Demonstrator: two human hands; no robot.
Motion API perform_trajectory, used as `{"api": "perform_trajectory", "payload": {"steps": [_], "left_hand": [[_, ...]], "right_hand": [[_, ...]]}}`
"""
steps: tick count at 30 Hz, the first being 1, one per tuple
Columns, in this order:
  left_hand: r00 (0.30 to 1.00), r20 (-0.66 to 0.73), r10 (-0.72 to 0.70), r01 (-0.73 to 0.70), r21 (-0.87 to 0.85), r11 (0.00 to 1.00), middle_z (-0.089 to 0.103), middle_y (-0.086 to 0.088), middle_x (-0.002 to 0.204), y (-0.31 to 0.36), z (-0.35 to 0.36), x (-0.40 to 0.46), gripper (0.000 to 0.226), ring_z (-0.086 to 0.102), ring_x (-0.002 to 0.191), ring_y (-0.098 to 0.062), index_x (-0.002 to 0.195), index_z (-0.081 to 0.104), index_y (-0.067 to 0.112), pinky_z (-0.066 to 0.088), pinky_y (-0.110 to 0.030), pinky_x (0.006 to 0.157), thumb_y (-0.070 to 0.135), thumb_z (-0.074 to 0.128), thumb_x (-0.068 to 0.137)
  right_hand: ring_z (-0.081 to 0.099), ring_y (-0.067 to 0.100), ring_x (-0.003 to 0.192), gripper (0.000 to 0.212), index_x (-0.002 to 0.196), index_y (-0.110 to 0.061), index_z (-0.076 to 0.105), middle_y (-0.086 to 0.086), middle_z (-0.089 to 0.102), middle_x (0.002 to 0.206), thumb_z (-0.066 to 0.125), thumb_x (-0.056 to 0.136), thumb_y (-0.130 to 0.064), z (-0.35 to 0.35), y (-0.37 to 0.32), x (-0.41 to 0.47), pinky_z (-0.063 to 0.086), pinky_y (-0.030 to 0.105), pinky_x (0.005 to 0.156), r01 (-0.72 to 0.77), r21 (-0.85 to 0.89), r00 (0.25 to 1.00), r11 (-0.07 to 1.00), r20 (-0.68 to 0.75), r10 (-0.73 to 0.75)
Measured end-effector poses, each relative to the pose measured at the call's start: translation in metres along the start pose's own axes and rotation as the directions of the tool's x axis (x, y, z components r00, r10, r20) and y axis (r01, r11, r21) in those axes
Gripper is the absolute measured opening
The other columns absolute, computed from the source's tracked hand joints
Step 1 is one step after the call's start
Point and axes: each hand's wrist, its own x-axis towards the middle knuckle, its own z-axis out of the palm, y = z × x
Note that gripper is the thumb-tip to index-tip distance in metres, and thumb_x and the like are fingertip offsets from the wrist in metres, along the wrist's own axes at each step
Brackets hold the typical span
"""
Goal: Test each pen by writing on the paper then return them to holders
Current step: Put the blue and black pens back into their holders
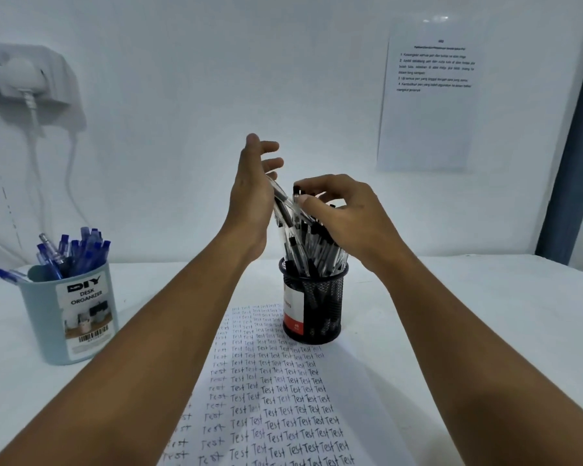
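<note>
My left hand [253, 193] spread flat against clear black-capped pens [303, 237]; right hand [344, 213] pinched one. Crowded black mesh holder [313, 307] risked tipping.

The mesh holder [313, 304] stands on the desk [468, 331] directly below both hands, with its pens [312, 243] rising between them. The left hand [253, 196] is at the left of the pens, the right hand [344, 216] over their tops. The paper [283, 398] lies nearer than the hands, under the forearms, its far end at the holder's base. The desk organizer [69, 314] stands well to the left of the left hand, pens [78, 250] in it. A notice [429, 95] hangs on the wall beyond and right of the right hand.
</note>
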Motion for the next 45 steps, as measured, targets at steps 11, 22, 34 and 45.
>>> {"api": "perform_trajectory", "payload": {"steps": [11,22,34,45], "left_hand": [[0.978,0.169,-0.126,0.093,0.19,0.977,0.051,0.005,0.117,0.005,-0.02,0.01,0.053,0.049,0.106,-0.015,0.124,0.046,0.034,0.04,-0.037,0.09,0.069,0.021,0.093],[0.805,0.591,-0.048,-0.18,0.321,0.93,0.061,-0.012,0.071,0.02,-0.046,0.006,0.024,0.052,0.057,-0.017,0.088,0.072,-0.001,0.045,-0.025,0.054,0.015,0.077,0.071],[0.83,0.557,0.009,-0.188,0.265,0.946,0.07,-0.012,0.073,0.021,-0.047,0.005,0.023,0.059,0.064,-0.018,0.086,0.075,0.003,0.049,-0.026,0.059,0.017,0.078,0.068],[0.831,0.555,-0.035,-0.185,0.337,0.923,0.071,-0.019,0.08,0.02,-0.05,0.005,0.016,0.059,0.064,-0.019,0.095,0.075,0.001,0.049,-0.025,0.056,0.008,0.072,0.081]], "right_hand": [[0.054,0.009,0.075,0.006,0.089,-0.018,0.065,-0.009,0.061,0.085,0.063,0.089,-0.024,-0.006,-0.005,-0.005,0.042,0.018,0.069,0.147,-0.292,0.972,0.945,-0.134,-0.193],[0.057,0.001,0.056,0.09,0.151,-0.039,0.019,-0.003,0.062,0.067,0.066,0.081,-0.01,-0.025,-0.012,-0.01,0.042,0.007,0.053,0.113,-0.225,0.993,0.968,-0.003,-0.116],[0.062,0.005,0.07,0.039,0.126,-0.033,0.06,-0.005,0.07,0.079,0.061,0.092,-0.015,-0.023,-0.003,-0.009,0.043,0.007,0.061,0.074,-0.116,0.997,0.99,-0.002,-0.075],[0.058,0.018,0.073,0.04,0.126,-0.033,0.061,0.003,0.064,0.078,0.06,0.09,-0.014,-0.02,-0.005,-0.009,0.047,0.023,0.07,0.142,-0.192,0.989,0.971,0.076,-0.13]]}}
